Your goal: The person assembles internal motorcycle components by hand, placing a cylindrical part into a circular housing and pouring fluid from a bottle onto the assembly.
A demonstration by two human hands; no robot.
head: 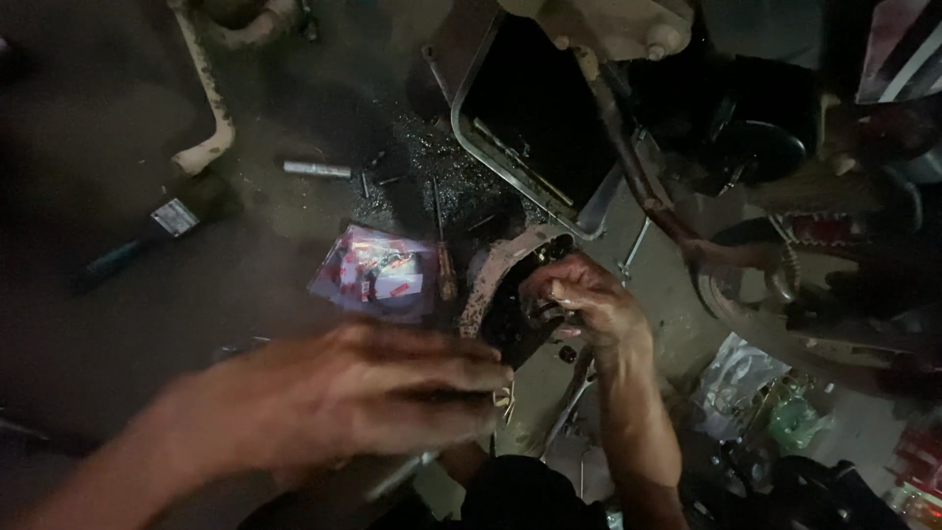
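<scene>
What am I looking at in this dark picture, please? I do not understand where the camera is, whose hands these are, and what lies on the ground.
The one picture comes from a camera worn on a person's head, looking down. No robot is here, only two bare hands. The right hand grips a rusty curved metal part with a black inside. The left hand is blurred, spread open near the camera, and seems to hold nothing. On the dirty ground lie a plastic packet with red and white contents, a short metal tube, a dark tool with a label, and a bent pale pipe. A metal tray stands above, and dark machine parts are on the right.
</scene>
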